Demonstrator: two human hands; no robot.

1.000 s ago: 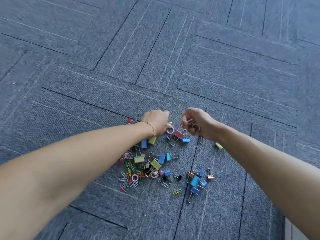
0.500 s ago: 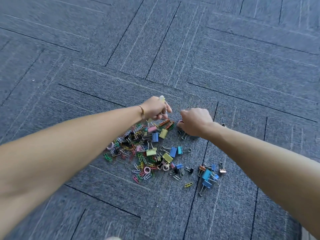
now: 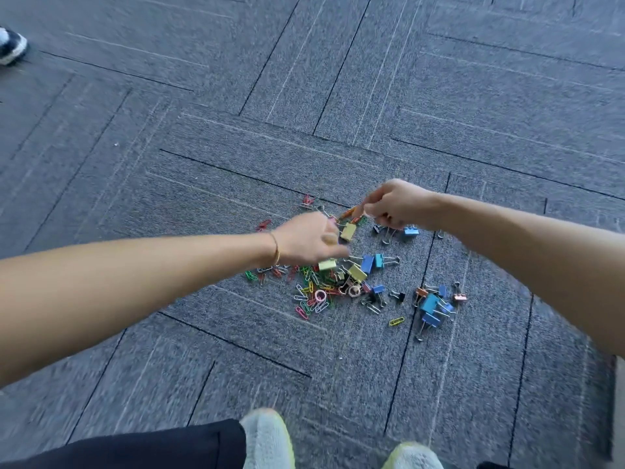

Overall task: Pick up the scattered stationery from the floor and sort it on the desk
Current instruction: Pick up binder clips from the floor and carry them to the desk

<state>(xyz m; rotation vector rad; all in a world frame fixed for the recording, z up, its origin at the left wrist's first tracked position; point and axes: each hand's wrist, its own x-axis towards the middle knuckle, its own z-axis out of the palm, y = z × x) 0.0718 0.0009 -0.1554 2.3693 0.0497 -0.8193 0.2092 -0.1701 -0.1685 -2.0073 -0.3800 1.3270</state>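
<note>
Down on the grey carpet-tile floor [image 3: 203, 333] lies your scatter of stationery: a dense tangle of coloured wire paper clips [image 3: 313, 289] on the left side of the heap, and metal binder clips spread to its right. Your left hand [image 3: 306, 240] reaches in over the far-left part of the pile, a thin gold bracelet [image 3: 275, 248] on the wrist; its fingers are curled and blurred, and you cannot tell whether they hold anything. Just beside those fingers sit a pale yellow binder clip [image 3: 348, 231] and another yellow binder clip [image 3: 327, 264] nearer you. Your right hand [image 3: 397, 204] hovers at the far edge of the heap, fingers bunched around a small orange item [image 3: 351, 211] (too blurred to name). A light blue binder clip [image 3: 411, 230] lies just under that hand. Further right and nearer, a cluster of blue binder clips [image 3: 431, 308] sits apart from the main heap, with a lone yellow paper clip [image 3: 396, 321] between the two groups. Your pale, yellow-edged shoes [image 3: 267, 441] show at the near edge, and someone else's black-and-white shoe [image 3: 10, 45] at far left.
</note>
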